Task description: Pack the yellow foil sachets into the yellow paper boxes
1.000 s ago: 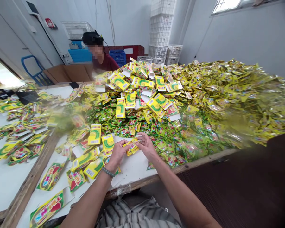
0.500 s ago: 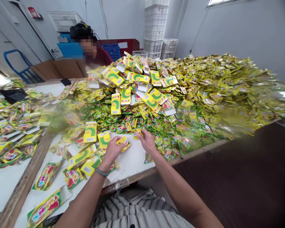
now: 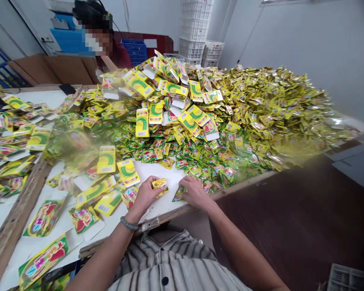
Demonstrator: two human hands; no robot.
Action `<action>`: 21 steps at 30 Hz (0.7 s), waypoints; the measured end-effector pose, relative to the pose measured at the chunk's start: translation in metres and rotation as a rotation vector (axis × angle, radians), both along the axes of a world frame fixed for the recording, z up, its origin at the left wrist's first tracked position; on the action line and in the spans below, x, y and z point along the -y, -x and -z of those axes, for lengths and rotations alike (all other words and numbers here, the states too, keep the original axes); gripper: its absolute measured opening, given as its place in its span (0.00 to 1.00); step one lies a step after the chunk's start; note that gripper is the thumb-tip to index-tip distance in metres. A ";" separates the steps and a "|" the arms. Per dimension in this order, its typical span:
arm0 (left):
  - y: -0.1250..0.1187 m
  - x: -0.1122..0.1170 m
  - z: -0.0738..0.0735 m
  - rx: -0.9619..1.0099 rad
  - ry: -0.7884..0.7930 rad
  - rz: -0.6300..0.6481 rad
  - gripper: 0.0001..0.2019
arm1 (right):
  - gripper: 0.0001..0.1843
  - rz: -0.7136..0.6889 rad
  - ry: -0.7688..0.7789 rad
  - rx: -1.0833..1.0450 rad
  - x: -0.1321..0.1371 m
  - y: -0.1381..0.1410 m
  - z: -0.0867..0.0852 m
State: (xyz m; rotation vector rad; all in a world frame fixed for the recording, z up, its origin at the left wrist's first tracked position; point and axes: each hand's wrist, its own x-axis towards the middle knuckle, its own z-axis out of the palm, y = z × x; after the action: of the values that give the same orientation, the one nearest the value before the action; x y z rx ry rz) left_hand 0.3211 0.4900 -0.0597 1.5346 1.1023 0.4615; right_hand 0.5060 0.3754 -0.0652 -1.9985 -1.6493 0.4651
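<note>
My left hand (image 3: 144, 197) is closed around small yellow sachets (image 3: 160, 185), held just above the white tabletop (image 3: 164, 204) near its front edge. My right hand (image 3: 194, 192) rests a little to the right, fingers curled down onto a green sachet (image 3: 179, 195) lying at the table edge. A huge heap of yellow and green sachets (image 3: 261, 117) rises right behind both hands. Flat yellow cartons (image 3: 127, 171) lie just left of my left hand.
More flat cartons (image 3: 176, 91) top the middle of the heap and cover the left table (image 3: 15, 137). Another person (image 3: 104, 44) sits at the far side. White crates (image 3: 197, 28) stand stacked by the back wall. Dark floor (image 3: 291, 226) lies to the right.
Both hands have drawn back from the heap toward the front table edge. The right hand went from the heap's foot down onto a sachet at the edge; the left keeps its sachets.
</note>
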 end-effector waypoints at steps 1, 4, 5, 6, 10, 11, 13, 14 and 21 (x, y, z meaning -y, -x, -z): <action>0.001 -0.001 -0.001 -0.026 -0.058 0.001 0.16 | 0.12 0.026 -0.007 -0.077 -0.001 0.005 0.000; 0.007 -0.004 -0.002 -0.074 -0.166 -0.011 0.14 | 0.13 0.143 -0.005 -0.455 -0.006 0.018 -0.004; 0.008 -0.004 -0.003 -0.060 -0.155 -0.016 0.14 | 0.14 0.170 -0.008 -0.620 -0.007 0.023 -0.006; 0.009 -0.003 -0.003 -0.020 -0.118 -0.020 0.14 | 0.15 0.186 -0.015 -0.784 -0.009 0.028 -0.008; 0.005 0.008 -0.011 0.315 0.203 -0.013 0.19 | 0.18 0.228 -0.063 -1.117 -0.016 0.044 -0.009; 0.004 0.011 -0.014 0.377 0.271 -0.007 0.20 | 0.18 0.242 -0.082 -1.082 -0.017 0.046 -0.008; 0.003 0.014 -0.020 0.414 0.336 0.010 0.21 | 0.17 0.262 -0.115 -0.942 -0.018 0.048 -0.007; 0.003 0.015 -0.022 0.405 0.337 0.022 0.20 | 0.17 0.266 -0.125 -0.872 -0.018 0.048 -0.008; 0.010 0.013 -0.020 0.291 0.208 0.100 0.16 | 0.15 0.194 -0.102 -0.892 -0.016 0.049 -0.017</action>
State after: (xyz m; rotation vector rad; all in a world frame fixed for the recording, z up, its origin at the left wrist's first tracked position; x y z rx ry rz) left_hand 0.3108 0.4767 -0.0392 1.2869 0.8170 0.4689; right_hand 0.4575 0.3916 -0.0480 -1.4969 -0.8918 0.9896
